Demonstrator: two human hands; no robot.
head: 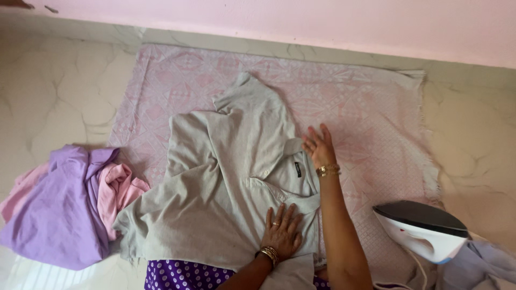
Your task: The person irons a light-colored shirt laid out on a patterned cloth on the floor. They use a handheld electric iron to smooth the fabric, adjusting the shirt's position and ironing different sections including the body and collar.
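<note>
A grey collared shirt point(226, 182) is seen spread across the centre of the frame, lying on a pink patterned cloth point(371, 113) that is laid over a pale marble floor point(59, 96). The left hand point(281, 230) is pressed flat, palm down, on the shirt just below the collar at lower centre, with the fingers spread and pointing toward the top of the frame; nothing is gripped, and bangles are worn at the wrist. The right hand point(319, 146) is extended further up the frame, at the right edge of the collar, with the forearm running up from the lower edge of the frame; its fingers are opened and slightly lifted, and whether the palm touches the fabric cannot be told. Nothing is clasped in it. A gold bracelet is worn at this wrist. A heap of purple and pink clothes point(70, 204) is shown at the lower left, just beside the shirt's hem. A white and dark iron point(422, 228) is seen at the lower right, well apart from both hands.
</note>
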